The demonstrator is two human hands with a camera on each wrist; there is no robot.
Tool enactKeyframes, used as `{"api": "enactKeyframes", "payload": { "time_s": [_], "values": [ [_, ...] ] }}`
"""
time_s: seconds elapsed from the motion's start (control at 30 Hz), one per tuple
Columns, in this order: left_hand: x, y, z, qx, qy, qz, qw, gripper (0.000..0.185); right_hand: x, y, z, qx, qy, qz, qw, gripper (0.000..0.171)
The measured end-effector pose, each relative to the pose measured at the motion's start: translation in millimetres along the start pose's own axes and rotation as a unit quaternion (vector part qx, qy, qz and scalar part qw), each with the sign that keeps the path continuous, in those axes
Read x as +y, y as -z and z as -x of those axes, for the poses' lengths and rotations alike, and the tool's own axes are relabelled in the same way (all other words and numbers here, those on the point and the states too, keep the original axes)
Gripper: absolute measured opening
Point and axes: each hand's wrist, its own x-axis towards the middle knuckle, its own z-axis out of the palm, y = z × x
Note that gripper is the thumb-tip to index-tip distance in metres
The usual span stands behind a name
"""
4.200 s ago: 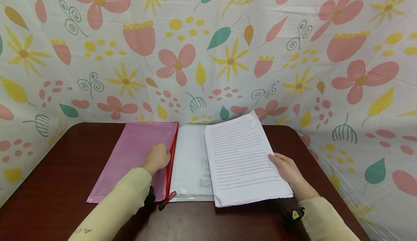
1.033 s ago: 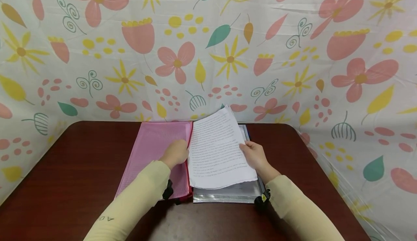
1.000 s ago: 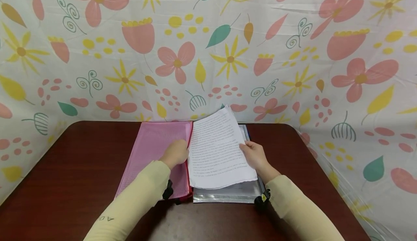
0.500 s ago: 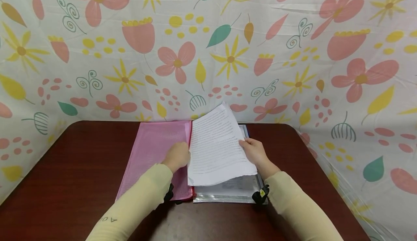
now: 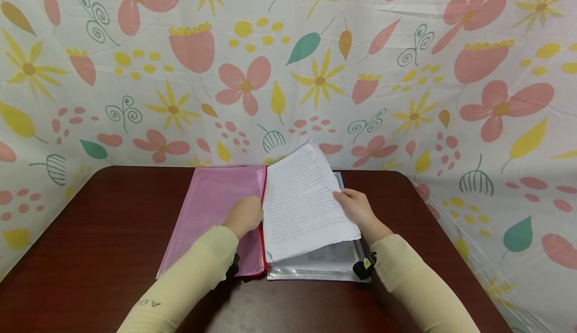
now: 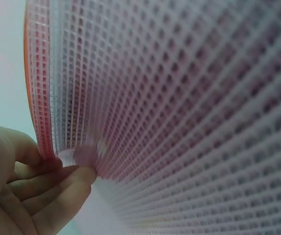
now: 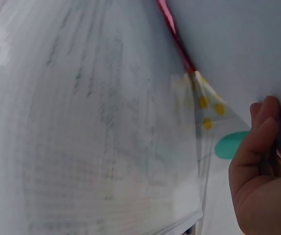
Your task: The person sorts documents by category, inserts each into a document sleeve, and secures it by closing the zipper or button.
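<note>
A pink mesh zip pouch (image 5: 212, 213) lies on the dark wooden table (image 5: 90, 243). My left hand (image 5: 245, 216) pinches its red zipper edge (image 5: 262, 233); the left wrist view shows the fingers (image 6: 57, 183) curled on the mesh (image 6: 189, 107). My right hand (image 5: 353, 207) grips the right edge of a stack of printed paper (image 5: 304, 205), tilted with its left edge at the pouch's opening. Beneath the paper lies a clear plastic folder (image 5: 322, 268). In the right wrist view the fingers (image 7: 260, 142) hold the paper (image 7: 81, 122).
A floral cloth (image 5: 288, 62) hangs behind and wraps both sides of the table. Bare wood shows left of the pouch and along the front edge (image 5: 288, 313). Black wrist devices (image 5: 364, 268) sit at both cuffs.
Since 4.2 s ago the paper stack moved left from the table's right onto the clear folder, against the pouch's zipper. In the last second it shifted slightly; the left hand stayed.
</note>
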Motion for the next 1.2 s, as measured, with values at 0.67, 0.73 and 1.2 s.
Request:
{"api": "enactKeyframes", "payload": {
  "time_s": [0.67,0.73,1.2],
  "values": [
    [1.7,1.9,2.1,-0.042,-0.021,-0.005,0.9989,0.016,18.8,-6.2,28.9,-0.151,-0.050,0.044,0.986,0.049],
    [-0.6,2.9,2.7,-0.049,-0.020,0.017,0.9985,0.019,19.8,-3.5,36.2,-0.165,-0.048,0.053,0.984,0.045],
    [-5.8,8.7,11.0,-0.121,-0.055,0.065,0.9891,0.056,22.2,-10.6,50.2,-0.062,-0.023,-0.061,0.996,0.040]
  ]
}}
